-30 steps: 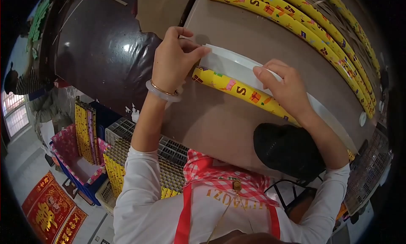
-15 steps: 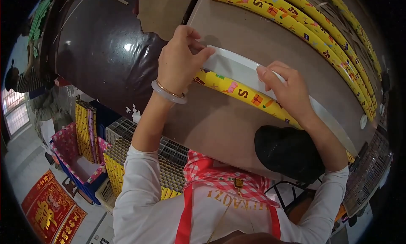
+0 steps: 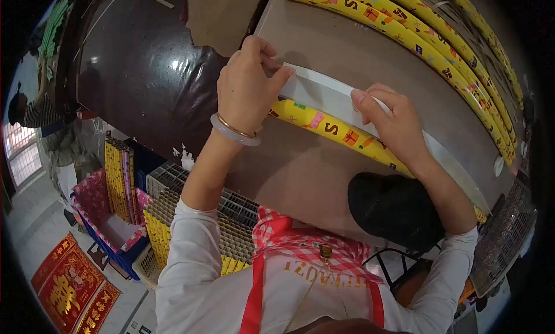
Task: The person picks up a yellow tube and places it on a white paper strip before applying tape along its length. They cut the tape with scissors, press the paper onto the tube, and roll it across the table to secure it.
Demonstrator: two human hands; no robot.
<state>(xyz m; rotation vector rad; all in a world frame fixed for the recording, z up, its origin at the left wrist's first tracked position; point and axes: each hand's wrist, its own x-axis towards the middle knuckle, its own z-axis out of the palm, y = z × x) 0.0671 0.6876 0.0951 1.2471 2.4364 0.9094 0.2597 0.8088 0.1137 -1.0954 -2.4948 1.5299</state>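
Observation:
A roll of yellow printed wrapping paper point(image 3: 330, 127) lies across the tabletop in front of me, with small gift and letter motifs on it. Along its far side the loose white edge of the paper point(image 3: 324, 91) stands up as a long strip. My left hand point(image 3: 248, 85), wearing bracelets on its wrist, has thumb and fingers closed at the left end of this edge. Farther right, my right hand point(image 3: 392, 123) pinches the same edge between thumb and fingers. A black cap-like object point(image 3: 393, 209) sits on the near side, beside my right forearm.
Several finished yellow rolls point(image 3: 428, 48) lie along the table's far right. Left of me stand a pink-lined blue box point(image 3: 92, 198) holding upright rolls and a crate of stacked rolls point(image 3: 185, 218). Dark shiny sheeting point(image 3: 144, 85) covers the left table. Another person point(image 3: 34, 105) is at far left.
Both hands keep their hold on the paper's edge. Only a very slight shift of my left hand and of the view shows.

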